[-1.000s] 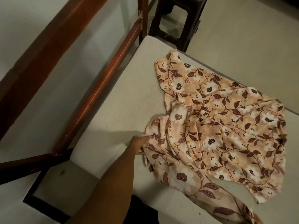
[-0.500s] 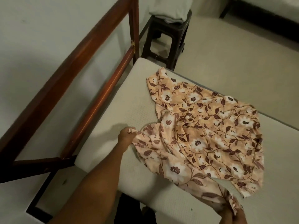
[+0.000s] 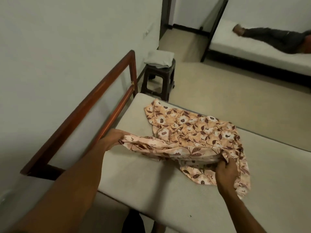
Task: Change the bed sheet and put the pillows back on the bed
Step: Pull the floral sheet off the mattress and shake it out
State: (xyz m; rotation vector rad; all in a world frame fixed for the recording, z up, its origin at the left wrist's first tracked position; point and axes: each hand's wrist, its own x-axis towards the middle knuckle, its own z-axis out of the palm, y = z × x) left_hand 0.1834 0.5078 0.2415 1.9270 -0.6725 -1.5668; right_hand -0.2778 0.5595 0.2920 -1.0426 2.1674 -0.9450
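The bed sheet (image 3: 193, 132), peach with white flowers and dark brown leaves, lies crumpled on the bare mattress (image 3: 168, 190), toward the end nearest the wooden bed frame (image 3: 84, 111). Its far part rests flat in loose folds on the mattress, while its near edge is raised and drawn into a band between the person's two hands. The left hand (image 3: 114, 137) grips one end of that band close beside the frame's lower rail, its fingers curled tightly round bunched fabric. The right hand (image 3: 225, 170) holds the other end, nearer the middle of the mattress, with its fingers curled into the folds and the back of the hand toward the camera; a flap of the sheet hangs down past it onto the mattress. Both forearms reach in from the bottom of the view. The mattress is pale and uncovered apart from the sheet. The reddish-brown frame stands against a pale wall (image 3: 67, 47). Just beyond the mattress corner a dark stool (image 3: 158, 79) stands on the light floor (image 3: 218, 91), with a folded grey cloth (image 3: 159, 58) on top. Well apart, across the floor, a second bed (image 3: 260, 54) with a dark frame has a person (image 3: 272, 37) in dark clothing lying on it.
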